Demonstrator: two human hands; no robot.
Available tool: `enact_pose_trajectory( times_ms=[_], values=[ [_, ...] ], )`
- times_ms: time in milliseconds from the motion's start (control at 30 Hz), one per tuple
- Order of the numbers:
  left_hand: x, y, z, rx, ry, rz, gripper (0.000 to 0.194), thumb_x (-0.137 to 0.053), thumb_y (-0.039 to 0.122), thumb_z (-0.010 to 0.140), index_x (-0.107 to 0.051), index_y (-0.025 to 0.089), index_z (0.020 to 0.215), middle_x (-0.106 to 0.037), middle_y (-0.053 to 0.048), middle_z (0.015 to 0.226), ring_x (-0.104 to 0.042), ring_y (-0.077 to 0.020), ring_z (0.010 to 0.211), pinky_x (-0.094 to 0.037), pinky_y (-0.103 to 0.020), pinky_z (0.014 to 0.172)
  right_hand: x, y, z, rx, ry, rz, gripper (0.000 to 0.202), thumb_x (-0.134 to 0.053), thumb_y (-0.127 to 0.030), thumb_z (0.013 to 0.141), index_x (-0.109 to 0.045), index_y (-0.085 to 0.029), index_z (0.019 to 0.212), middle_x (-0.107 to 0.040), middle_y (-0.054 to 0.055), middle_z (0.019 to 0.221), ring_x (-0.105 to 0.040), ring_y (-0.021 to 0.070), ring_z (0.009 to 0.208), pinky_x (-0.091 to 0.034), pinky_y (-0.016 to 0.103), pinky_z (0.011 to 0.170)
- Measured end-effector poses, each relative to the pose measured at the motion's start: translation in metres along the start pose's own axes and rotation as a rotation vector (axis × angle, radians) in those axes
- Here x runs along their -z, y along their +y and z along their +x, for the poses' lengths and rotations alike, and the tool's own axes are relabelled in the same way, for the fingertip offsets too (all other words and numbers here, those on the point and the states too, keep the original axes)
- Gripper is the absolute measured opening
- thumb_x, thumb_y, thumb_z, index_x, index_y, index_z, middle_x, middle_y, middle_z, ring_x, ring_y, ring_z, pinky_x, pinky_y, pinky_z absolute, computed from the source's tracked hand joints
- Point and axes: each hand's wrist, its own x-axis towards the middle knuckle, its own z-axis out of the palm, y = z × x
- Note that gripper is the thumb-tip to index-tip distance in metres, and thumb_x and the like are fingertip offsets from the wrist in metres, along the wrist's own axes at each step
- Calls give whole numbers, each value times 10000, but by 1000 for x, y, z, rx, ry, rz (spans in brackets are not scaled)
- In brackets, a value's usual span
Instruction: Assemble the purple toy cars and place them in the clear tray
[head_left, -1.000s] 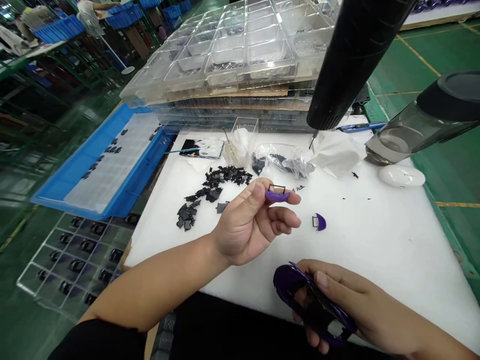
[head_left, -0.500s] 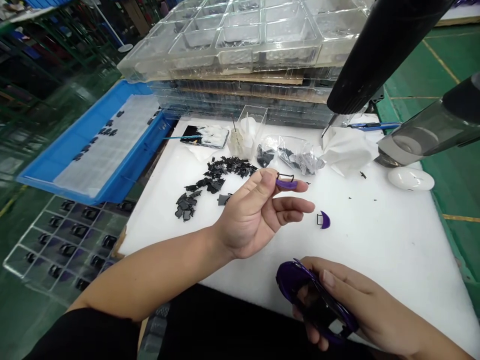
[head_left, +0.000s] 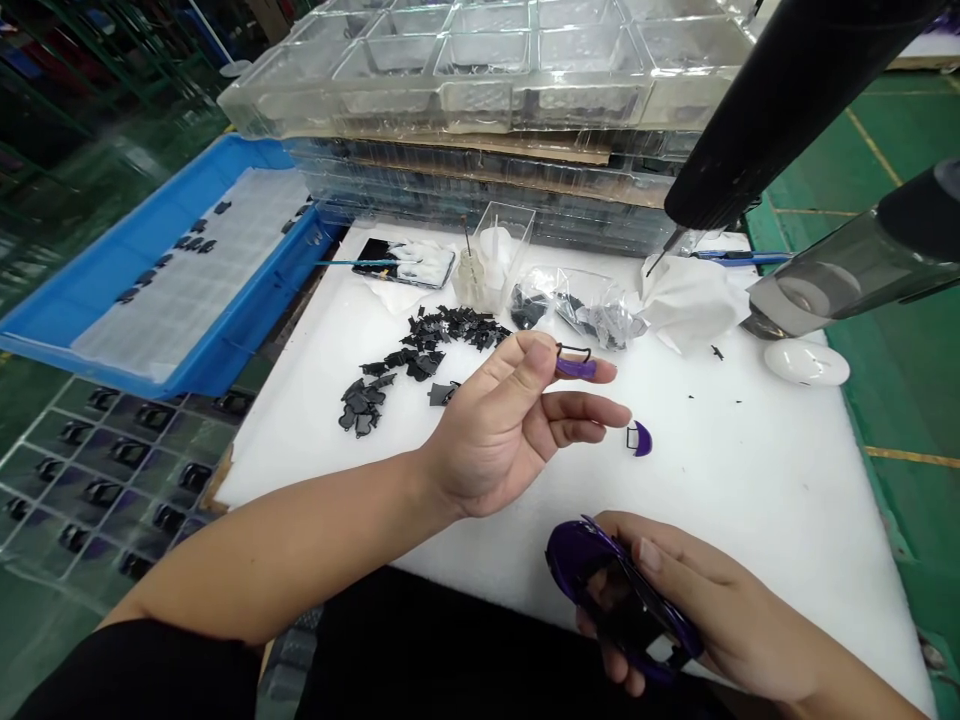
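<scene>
A small curved purple piece (head_left: 576, 370) with a black frame (head_left: 574, 349) is pinched in the closed fingers of the left hand (head_left: 506, 425) above the white tabletop (head_left: 750, 500); an oval purple-and-black shell (head_left: 581, 552) is clasped by the right hand (head_left: 694, 590).

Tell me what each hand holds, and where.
Left hand: small purple piece, pinched at its left end. Right hand: larger purple shell, gripped along its right side.
</scene>
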Motion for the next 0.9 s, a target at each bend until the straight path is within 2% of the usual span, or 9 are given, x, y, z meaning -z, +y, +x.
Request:
enact_pose_trajectory(
  times_ms=[433, 700, 900],
  values=[
    [0, 1, -1, -10, -9, 34, 177, -575, 291, 1031, -487, 166, 943, -647, -73, 1013, -691, -164, 843, -558, -194, 726, 1, 0, 0, -13, 28, -31, 493, -506, -556, 946, -536, -136, 1202, -694, 144, 947, -719, 191, 738, -572, 282, 638],
    [-1, 0, -1, -10, -1, 35, 185, -581, 296, 1028, -481, 167, 942, -650, -77, 1017, -689, -165, 843, -554, -196, 726, 0, 3, -2, -2, 42, -24, 476, -516, -554, 941, -547, -135, 1166, -698, 134, 923, -718, 190, 721, -568, 270, 625],
    [-3, 2, -1, 12, 39, 69, 246, -663, 334, 980, -476, 177, 942, -652, -63, 1014, -686, -163, 821, -545, -195, 701, 1, 2, -1, -8, 19, -38, 465, -498, -554, 951, -555, -124, 1119, -691, 138, 921, -717, 187, 723, -563, 258, 623]
  ],
)
